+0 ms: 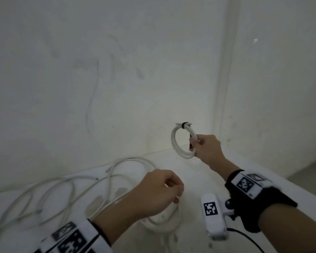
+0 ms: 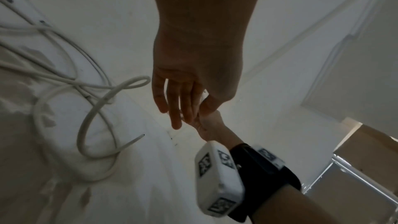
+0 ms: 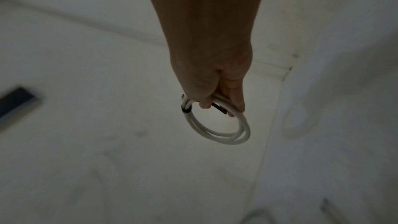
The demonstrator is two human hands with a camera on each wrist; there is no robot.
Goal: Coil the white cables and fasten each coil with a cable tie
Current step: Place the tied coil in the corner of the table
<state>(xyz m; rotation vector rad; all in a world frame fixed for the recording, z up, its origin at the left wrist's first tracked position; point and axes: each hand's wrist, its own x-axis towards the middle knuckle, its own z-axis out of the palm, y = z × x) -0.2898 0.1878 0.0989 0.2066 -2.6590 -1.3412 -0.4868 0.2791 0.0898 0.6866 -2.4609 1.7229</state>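
My right hand point(image 1: 197, 146) holds up a small coil of white cable point(image 1: 175, 143) above the back of the white table point(image 1: 199, 178), pinching its right side. A black cable tie point(image 1: 185, 124) wraps the top of the coil, and a black strip point(image 3: 219, 107) shows between my fingers. The right wrist view shows the coil point(image 3: 217, 132) hanging below that right hand point(image 3: 221, 108). Nearer to me, my left hand point(image 1: 175, 190) hovers with loosely curled fingers and holds nothing; in the left wrist view the left hand's fingers point(image 2: 174, 108) hang relaxed. Loose white cables point(image 1: 62, 189) sprawl on the left.
A white wall point(image 1: 117, 70) rises just behind the table, with a corner at the right. The table's right edge point(image 1: 288, 181) drops to the floor. Below my left hand lies another looped white cable point(image 2: 90, 125). A cardboard box point(image 2: 366, 142) stands off to the right.
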